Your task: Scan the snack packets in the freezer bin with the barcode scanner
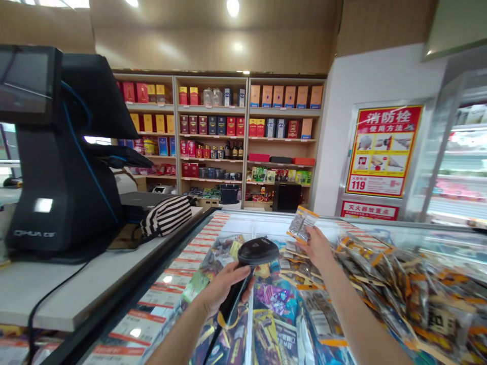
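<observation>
Bare forearms [352, 304] reach over a glass-topped case [262, 223] in my head view. I see the left hand [231, 286] wrapped snugly round the handle of a black scanner [258, 251]; the right hand [315, 246], fingers nearly together, pinches an orange-edged packet [302, 223] above the case, apart from the scanner.

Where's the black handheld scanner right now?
In the head view, the scanner is just below centre, in the left grip, over the glass display and left of the orange-edged packet in the right grip.
</observation>
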